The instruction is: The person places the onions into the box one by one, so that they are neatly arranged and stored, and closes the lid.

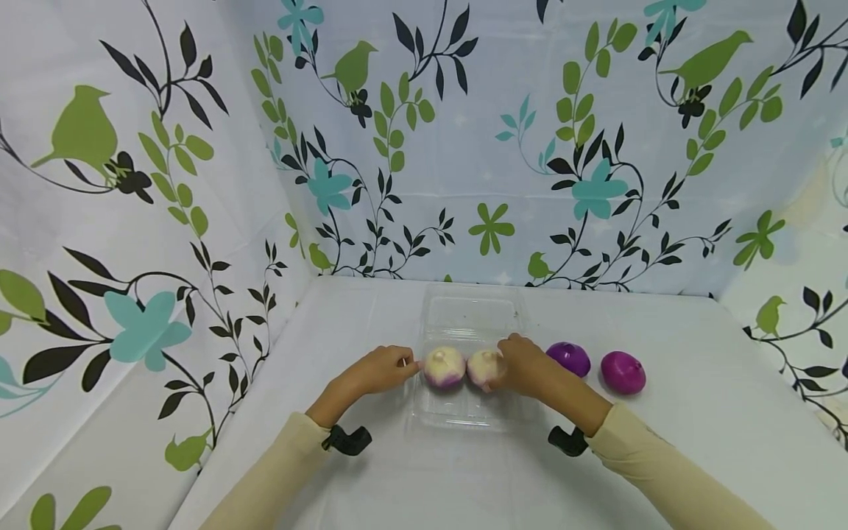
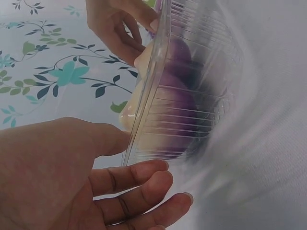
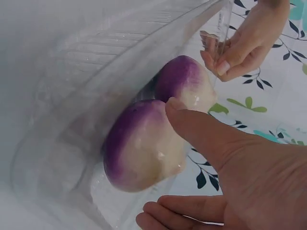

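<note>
Two purple-and-white turnips, the left one (image 1: pixel 444 367) and the right one (image 1: pixel 484 369), sit side by side in a clear plastic clamshell container (image 1: pixel 457 421). Its lid (image 1: pixel 472 313) lies folded back on the table. My left hand (image 1: pixel 380 370) pinches the container's left edge, thumb over the rim and fingers outside the wall, as the left wrist view shows. Over the right turnip is my right hand (image 1: pixel 526 366); its thumb (image 3: pixel 196 124) touches the turnip. The other fingers (image 3: pixel 182 211) extend beside it with a small gap.
Two glossy round purple vegetables, one violet (image 1: pixel 571 358) and one magenta (image 1: pixel 623 372), lie on the white table (image 1: pixel 695 442) to the right of the container. A leaf-and-bird patterned cloth (image 1: pixel 457 147) hangs behind and at both sides.
</note>
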Demonstrator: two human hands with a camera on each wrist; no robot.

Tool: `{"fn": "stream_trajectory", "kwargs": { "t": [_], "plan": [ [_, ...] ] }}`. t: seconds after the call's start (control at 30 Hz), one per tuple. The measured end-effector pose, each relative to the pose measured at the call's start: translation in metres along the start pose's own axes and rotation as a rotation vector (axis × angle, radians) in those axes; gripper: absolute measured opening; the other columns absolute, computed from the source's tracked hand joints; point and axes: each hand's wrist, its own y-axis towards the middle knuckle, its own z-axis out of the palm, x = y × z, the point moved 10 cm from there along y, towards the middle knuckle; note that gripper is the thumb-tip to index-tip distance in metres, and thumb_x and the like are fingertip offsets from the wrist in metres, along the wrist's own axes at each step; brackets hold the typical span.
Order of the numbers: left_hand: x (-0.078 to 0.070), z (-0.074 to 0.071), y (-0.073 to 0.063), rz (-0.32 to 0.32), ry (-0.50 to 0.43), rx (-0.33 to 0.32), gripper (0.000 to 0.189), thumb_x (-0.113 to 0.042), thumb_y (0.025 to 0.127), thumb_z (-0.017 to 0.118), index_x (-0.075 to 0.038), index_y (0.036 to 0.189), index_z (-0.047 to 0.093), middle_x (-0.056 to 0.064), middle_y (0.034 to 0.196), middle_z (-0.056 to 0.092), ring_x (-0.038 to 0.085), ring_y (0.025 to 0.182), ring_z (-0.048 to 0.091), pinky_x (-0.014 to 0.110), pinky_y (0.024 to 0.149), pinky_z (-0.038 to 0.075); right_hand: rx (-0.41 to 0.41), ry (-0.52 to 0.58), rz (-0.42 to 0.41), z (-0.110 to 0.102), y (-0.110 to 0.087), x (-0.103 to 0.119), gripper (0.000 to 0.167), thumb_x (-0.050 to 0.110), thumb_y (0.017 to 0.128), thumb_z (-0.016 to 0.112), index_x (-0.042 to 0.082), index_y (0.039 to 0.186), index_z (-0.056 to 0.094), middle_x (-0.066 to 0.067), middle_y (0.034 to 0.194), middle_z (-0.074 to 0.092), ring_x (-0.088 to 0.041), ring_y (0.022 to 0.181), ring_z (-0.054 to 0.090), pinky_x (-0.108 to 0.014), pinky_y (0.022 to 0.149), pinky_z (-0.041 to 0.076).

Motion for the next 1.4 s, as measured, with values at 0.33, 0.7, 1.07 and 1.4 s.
{"fn": "stream_trajectory", "kwargs": {
  "t": [0.33,0.7,1.07,1.4],
  "plan": [
    [0.0,0.0,-0.001,-0.002,-0.015,0.003,0.026,-0.032,0.108,0.058,-0.012,0.095,0.068,-0.001,0.081,0.062,0.014,0.073,0.055,0.031,0.067,0.046,-0.096,0.066,-0.009,-0.04,-0.017,-0.019,0.084,0.043,0.088,0.086,-0.01,0.144,0.054,-0.028,0.135,0.06,-0.045,0.126,0.06,-0.058,0.105,0.051],
    [0.003,-0.001,-0.002,-0.01,-0.019,-0.002,0.026,-0.031,0.108,0.057,-0.012,0.094,0.067,-0.002,0.081,0.062,0.014,0.073,0.055,0.031,0.067,0.045,-0.225,0.124,0.096,-0.089,-0.049,-0.093,0.086,0.049,0.093,0.079,-0.01,0.148,0.048,-0.033,0.143,0.056,-0.053,0.134,0.05,-0.071,0.107,0.043],
    [-0.001,-0.003,-0.002,-0.023,-0.012,0.002,0.025,-0.03,0.108,0.057,-0.012,0.093,0.067,-0.001,0.08,0.061,0.014,0.072,0.054,0.031,0.066,0.045,-0.209,0.163,0.225,-0.082,-0.078,-0.19,0.097,0.06,0.097,0.069,-0.012,0.153,0.037,-0.038,0.15,0.048,-0.059,0.136,0.045,-0.072,0.098,0.048],
    [-0.001,-0.002,-0.002,-0.016,-0.02,0.008,0.026,-0.031,0.108,0.057,-0.012,0.093,0.066,-0.001,0.08,0.061,0.014,0.072,0.054,0.031,0.066,0.044,-0.187,0.221,0.223,-0.056,-0.096,-0.229,0.094,0.057,0.098,0.068,-0.013,0.153,0.037,-0.039,0.148,0.048,-0.063,0.135,0.043,-0.073,0.099,0.047]
  ]
}}
